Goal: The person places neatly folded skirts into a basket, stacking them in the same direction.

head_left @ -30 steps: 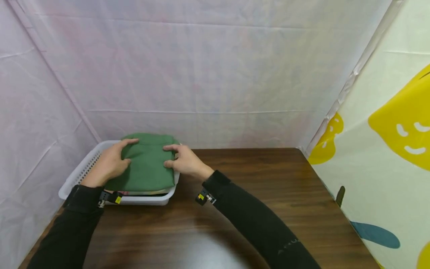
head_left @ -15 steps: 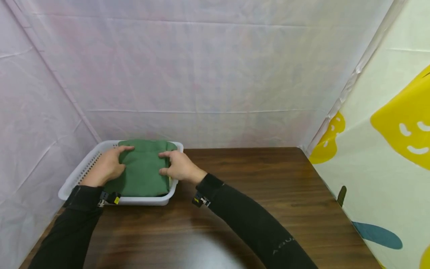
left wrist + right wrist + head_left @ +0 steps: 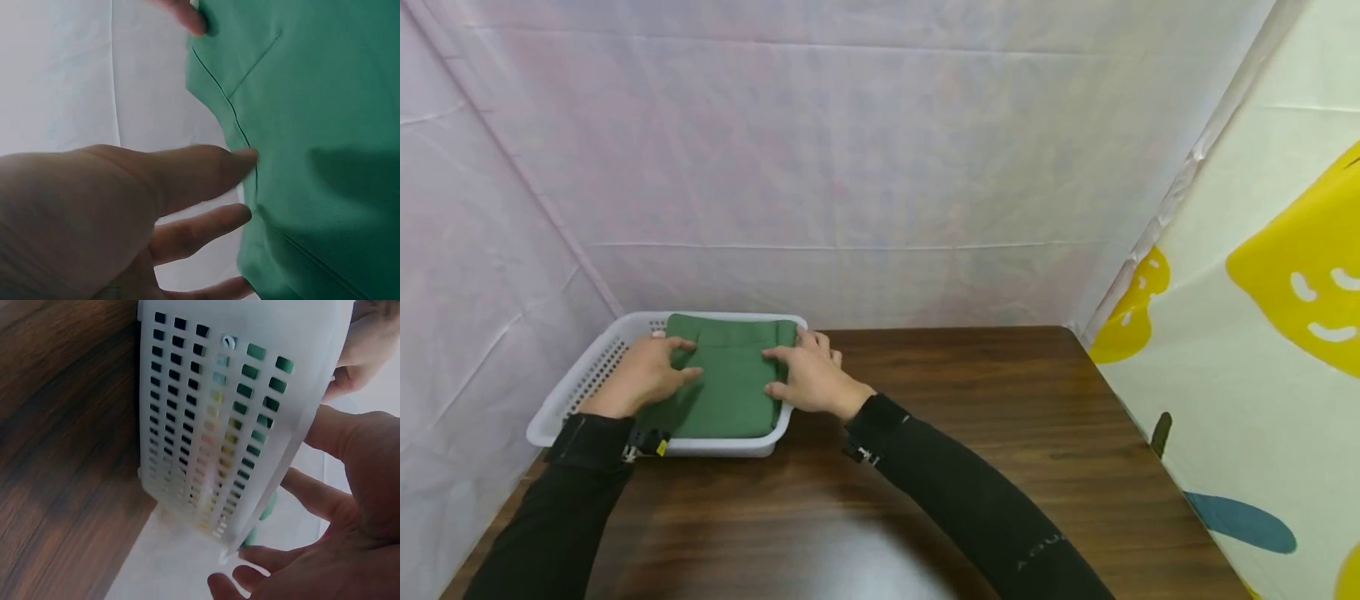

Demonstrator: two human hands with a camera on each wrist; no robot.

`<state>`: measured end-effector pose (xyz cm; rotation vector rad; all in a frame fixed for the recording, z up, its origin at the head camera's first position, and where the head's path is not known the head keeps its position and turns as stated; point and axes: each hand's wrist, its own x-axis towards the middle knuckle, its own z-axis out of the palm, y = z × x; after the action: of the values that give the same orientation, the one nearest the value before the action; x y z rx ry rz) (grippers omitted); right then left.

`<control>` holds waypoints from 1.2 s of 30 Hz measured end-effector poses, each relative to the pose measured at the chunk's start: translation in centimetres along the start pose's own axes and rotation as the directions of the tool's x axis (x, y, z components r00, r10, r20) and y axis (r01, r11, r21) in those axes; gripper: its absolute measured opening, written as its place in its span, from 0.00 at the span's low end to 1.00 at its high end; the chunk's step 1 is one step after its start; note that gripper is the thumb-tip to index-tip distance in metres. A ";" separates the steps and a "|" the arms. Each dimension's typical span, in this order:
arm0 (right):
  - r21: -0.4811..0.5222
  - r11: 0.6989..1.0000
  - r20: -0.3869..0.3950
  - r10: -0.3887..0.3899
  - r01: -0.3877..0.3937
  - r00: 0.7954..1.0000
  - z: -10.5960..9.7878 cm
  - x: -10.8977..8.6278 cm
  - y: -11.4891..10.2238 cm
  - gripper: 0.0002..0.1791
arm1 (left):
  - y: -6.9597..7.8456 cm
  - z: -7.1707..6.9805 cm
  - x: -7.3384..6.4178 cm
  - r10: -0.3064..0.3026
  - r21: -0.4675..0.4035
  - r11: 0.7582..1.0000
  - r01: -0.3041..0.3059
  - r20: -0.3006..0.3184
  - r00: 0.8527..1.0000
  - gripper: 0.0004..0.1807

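Observation:
A folded green garment [image 3: 733, 387] lies flat in a white plastic basket [image 3: 722, 447] at the table's left. My left hand [image 3: 643, 375] rests at the garment's left side, thumb and fingers extended along its edge. In the left wrist view, its fingertips touch the green fabric [image 3: 312, 125] beside a stitched seam. My right hand [image 3: 812, 379] is at the garment's right side, reaching over the basket rim with fingers loosely bent. From the right wrist, that hand [image 3: 350, 506] is seen beside the rim above the perforated basket wall [image 3: 206, 425]; neither hand visibly grips the garment.
Through the basket's holes, yellowish and pinkish cloth [image 3: 215, 444] shows beneath the green one. The brown wooden table [image 3: 970, 467] extends to the right. A pale fabric curtain [image 3: 850, 167] hangs behind, and a patterned one [image 3: 1262, 400] hangs on the right.
The green garment has sunk lower into the basket and now lies flat within the rim. My right hand went slightly left, then back right to the rim; the left stayed nearly in place.

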<state>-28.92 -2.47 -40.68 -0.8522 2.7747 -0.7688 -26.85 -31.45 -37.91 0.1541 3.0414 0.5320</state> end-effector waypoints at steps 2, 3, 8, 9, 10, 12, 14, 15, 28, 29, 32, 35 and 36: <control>0.025 0.999 -0.014 -0.019 0.020 1.000 -0.2 -0.2 0.4 0.35 | 0.4 0.0 -0.2 0.004 0.001 1.000 -0.004 -0.012 1.000 0.35; 0.037 0.999 -0.023 -0.027 0.028 0.999 -0.3 -0.3 0.6 0.35 | 0.7 0.0 -0.3 0.007 -0.004 1.000 -0.007 -0.019 1.000 0.35; 0.051 0.996 -0.082 -0.067 0.071 0.994 -1.0 -1.1 1.9 0.35 | 2.3 -0.2 -0.7 0.031 -0.055 0.998 -0.034 -0.051 0.998 0.35; 0.050 0.996 -0.097 -0.074 0.080 0.992 -1.2 -1.3 2.1 0.35 | 2.6 -0.2 -0.8 0.037 -0.065 0.997 -0.041 -0.058 0.998 0.35; 0.048 0.995 -0.111 -0.082 0.088 0.990 -1.3 -1.4 2.5 0.35 | 2.9 -0.2 -0.8 0.046 -0.071 0.996 -0.051 -0.065 0.997 0.35; 0.063 0.992 -0.130 -0.097 0.106 0.987 -1.6 -1.8 3.1 0.34 | 3.5 0.0 -0.9 0.060 -0.080 0.995 -0.066 -0.078 0.995 0.35; 0.072 0.990 -0.148 -0.112 0.124 0.983 -2.0 -2.3 3.8 0.34 | 4.1 0.2 -1.0 0.081 -0.083 0.993 -0.089 -0.101 0.992 0.36; 0.077 0.988 -0.154 -0.119 0.132 0.981 -2.2 -2.6 4.1 0.34 | 4.4 0.4 -1.1 0.090 -0.084 0.991 -0.100 -0.112 0.990 0.36; -0.038 0.988 -0.225 -0.152 0.147 0.963 -4.8 -6.7 8.6 0.39 | 7.4 3.3 -2.6 0.242 -0.054 0.965 -0.258 -0.200 0.949 0.46; -0.048 0.989 -0.229 -0.148 0.141 0.962 -4.9 -7.0 8.9 0.39 | 7.5 3.5 -2.7 0.247 -0.043 0.964 -0.261 -0.207 0.947 0.46; -0.074 0.990 -0.244 -0.132 0.117 0.961 -5.3 -8.1 10.1 0.41 | 8.0 4.1 -3.2 0.265 -0.006 0.962 -0.274 -0.234 0.936 0.49; -0.099 0.991 -0.259 -0.116 0.093 0.959 -5.7 -9.3 11.2 0.42 | 8.2 4.5 -3.6 0.277 0.032 0.960 -0.278 -0.250 0.928 0.50; -0.108 0.991 -0.264 -0.109 0.083 0.958 -5.9 -9.7 11.6 0.42 | 8.2 4.6 -3.7 0.279 0.042 0.960 -0.278 -0.251 0.927 0.50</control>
<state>-28.10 13.66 -41.71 -0.9732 3.0495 -0.8306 -22.15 -22.59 -39.30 0.5698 3.2919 0.6028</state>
